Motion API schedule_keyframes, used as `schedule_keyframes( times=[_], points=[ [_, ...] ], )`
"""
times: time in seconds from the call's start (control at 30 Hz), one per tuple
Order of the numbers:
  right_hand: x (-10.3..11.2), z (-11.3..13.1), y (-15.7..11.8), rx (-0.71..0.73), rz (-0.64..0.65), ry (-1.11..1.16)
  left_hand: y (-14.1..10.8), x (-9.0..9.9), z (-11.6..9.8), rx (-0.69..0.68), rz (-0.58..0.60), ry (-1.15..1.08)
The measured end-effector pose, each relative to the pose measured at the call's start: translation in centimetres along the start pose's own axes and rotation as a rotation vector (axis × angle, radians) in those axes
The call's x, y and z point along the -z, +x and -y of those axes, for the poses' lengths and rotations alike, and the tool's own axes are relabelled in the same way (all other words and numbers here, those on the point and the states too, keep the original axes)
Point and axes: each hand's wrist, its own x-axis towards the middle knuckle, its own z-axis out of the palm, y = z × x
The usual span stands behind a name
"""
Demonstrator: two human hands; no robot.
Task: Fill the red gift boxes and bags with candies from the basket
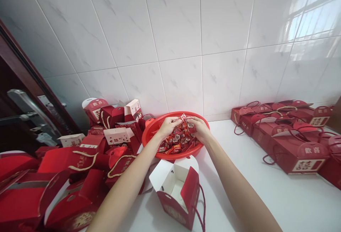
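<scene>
A red plastic basket (145, 140) stands against the tiled wall, filled with candies (177, 141) in red wrappers. Over its left part my left hand (168, 126) pinches a red-and-white wrapped candy (183, 117) between thumb and fingers. On the right side of the basket my right hand (198, 128) is closed round a red wrapped candy (190, 126). Nearer to me, below the basket, one red box (176, 209) stands with its flaps open; its white inside shows nothing in it, and a dark red cord hangs at its right side.
Many red boxes (70, 157), some open and some with rope handles, crowd the left side. Closed red boxes (290, 148) with cord handles stand in rows at the right on the white table (255, 178). A door handle (32, 106) is at the far left.
</scene>
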Motion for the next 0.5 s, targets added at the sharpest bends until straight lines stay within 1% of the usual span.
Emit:
schedule_keyframes(
  times=[0.07,0.13,0.23,0.3,0.33,0.4,0.5],
  points=[
    [0.0,0.0,0.1,0.002,0.005,0.008,0.2,0.1,0.0,-0.032,0.021,0.041],
    [0.1,0.0,0.0,0.004,0.015,0.015,0.4,0.4,-0.1,-0.050,0.034,0.038],
    [0.1,0.0,0.0,0.010,0.025,0.023,0.7,0.9,-0.5,0.018,0.069,0.006],
    [0.1,-0.1,0.0,0.011,0.020,0.026,0.9,1.3,-0.7,0.071,0.103,0.008],
    [0.2,-0.1,0.1,0.011,0.014,0.028,1.1,1.4,-0.7,0.083,0.101,0.025],
    [0.2,-0.2,0.2,0.012,0.001,0.028,1.4,1.8,-0.5,0.090,0.033,0.163],
    [0.3,-0.2,0.3,0.014,-0.011,0.021,2.0,2.7,0.6,0.133,-0.105,0.459]
  ],
)
